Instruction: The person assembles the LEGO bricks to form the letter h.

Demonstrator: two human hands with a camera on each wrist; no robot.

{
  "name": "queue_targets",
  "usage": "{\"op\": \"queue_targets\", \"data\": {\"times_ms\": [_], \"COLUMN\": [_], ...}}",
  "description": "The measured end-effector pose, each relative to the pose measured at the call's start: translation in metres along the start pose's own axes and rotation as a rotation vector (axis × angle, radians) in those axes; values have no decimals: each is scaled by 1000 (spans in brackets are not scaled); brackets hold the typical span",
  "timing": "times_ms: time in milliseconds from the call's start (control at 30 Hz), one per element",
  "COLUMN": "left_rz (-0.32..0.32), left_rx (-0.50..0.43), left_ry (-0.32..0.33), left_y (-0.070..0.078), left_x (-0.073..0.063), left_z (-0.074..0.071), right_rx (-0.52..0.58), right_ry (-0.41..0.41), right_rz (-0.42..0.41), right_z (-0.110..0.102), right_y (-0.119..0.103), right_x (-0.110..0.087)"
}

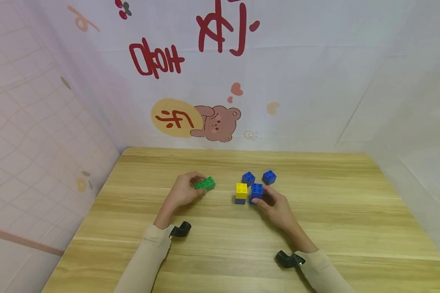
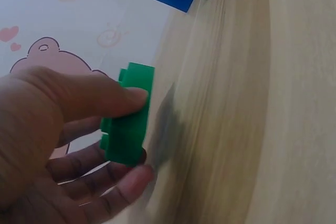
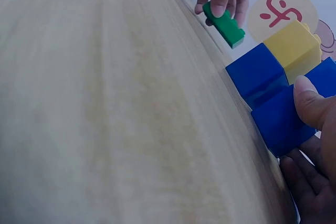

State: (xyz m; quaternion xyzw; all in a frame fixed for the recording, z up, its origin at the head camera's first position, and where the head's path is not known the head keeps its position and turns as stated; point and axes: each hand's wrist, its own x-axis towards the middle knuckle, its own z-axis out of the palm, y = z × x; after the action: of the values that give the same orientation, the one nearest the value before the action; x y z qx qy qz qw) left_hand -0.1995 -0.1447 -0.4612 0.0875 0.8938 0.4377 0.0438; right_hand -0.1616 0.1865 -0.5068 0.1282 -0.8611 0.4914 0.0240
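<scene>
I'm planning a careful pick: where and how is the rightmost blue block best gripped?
Probably pinch the rightmost blue block by two opposite flat side walls, coming from above and the right: its studs face up, while another blue block sits to its left and the right hand is in front.

And there's the pink bear (image 1: 221,125), printed low on the white backdrop (image 1: 315,81), its arms up against the yellow disc (image 1: 177,130) just to the bear's left! Right above the bear, a pair of pinkish hearts (image 1: 236,89), one large, one small; off to its right, a pale orange heart (image 1: 272,108) and a faint spiral (image 1: 248,134). High over the bear, bold red lettering (image 1: 219,28)! Far left of it, a grid pattern (image 1: 18,106). Below the bear, the wood-grained table (image 1: 220,252).
</scene>
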Motion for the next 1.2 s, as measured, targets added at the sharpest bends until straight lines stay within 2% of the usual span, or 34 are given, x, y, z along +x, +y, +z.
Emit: {"op": "queue_targets", "data": {"times_ms": [233,500,800,967,1200], "left_rz": [74,121,117,146,175], "left_rx": [-27,-89,-184,-206,-211], "left_ry": [41,81,48,33,46], "left_y": [2,6,11,17,24], "left_x": [2,1,1,-1,-3], "left_z": [3,4,5,5,6], "right_rx": [0,-4,-15,-18,-18], "right_ry": [0,6,9,9,6], "right_rz": [-1,-4,-1,0,5], "right_z": [0,1,1,1,1], "right_y": [0,-1,0,-1,0], "right_x": [0,0,-1,-1,0]}}
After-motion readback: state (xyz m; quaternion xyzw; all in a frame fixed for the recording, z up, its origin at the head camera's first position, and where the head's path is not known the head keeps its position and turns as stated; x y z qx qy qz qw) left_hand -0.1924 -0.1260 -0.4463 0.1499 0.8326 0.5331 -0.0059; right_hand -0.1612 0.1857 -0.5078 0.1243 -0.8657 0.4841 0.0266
